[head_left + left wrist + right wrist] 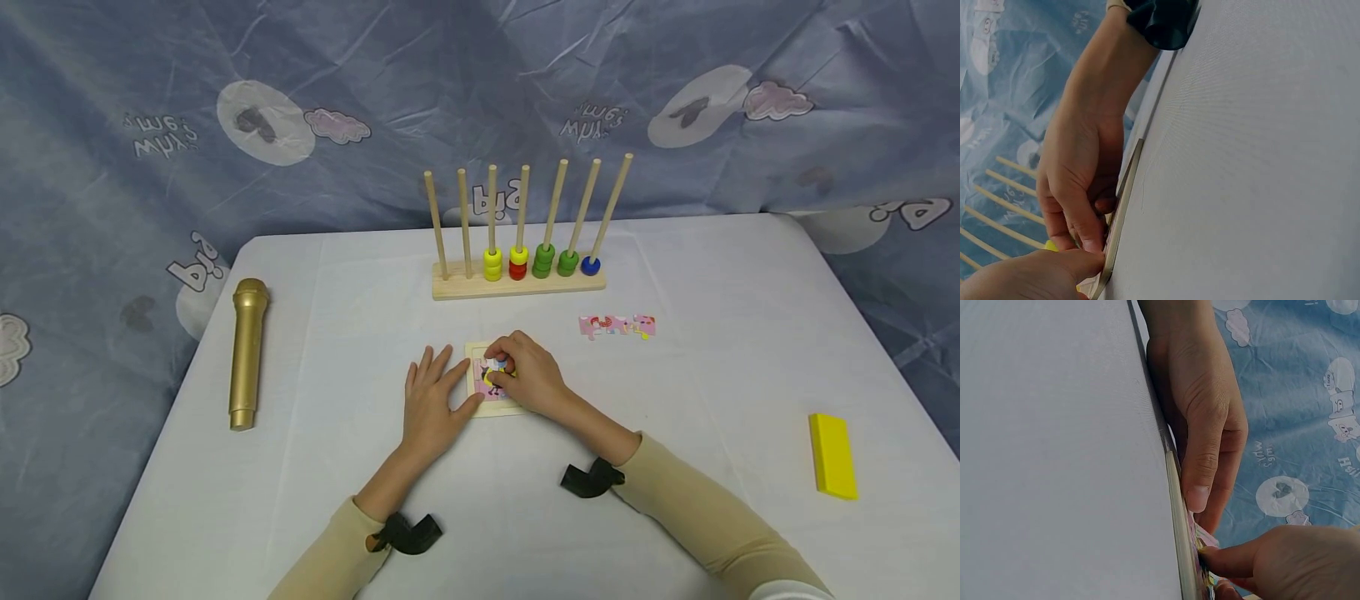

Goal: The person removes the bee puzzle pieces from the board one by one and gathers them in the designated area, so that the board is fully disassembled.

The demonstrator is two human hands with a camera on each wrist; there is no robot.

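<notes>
A small jigsaw puzzle in a pale wooden frame (491, 409) lies on the white table, its pink picture partly filled in. My left hand (433, 407) is spread flat at the frame's left side, thumb and fingertips touching its edge. Over the picture, my right hand (534, 379) has bent fingers and thumb, pinching a puzzle piece. In the right wrist view a pink piece (1207, 536) stands tilted beside the right thumb. The fingers hide much of the picture. Several loose pink puzzle pieces (617, 326) lie in a row behind and right of the frame.
Behind the puzzle stands a wooden peg rack (517, 287) with upright rods and coloured rings. A gold toy microphone (248, 354) lies at the left, and a yellow block (833, 457) at the right. Patterned blue-grey cloth (465, 83) hangs behind the table.
</notes>
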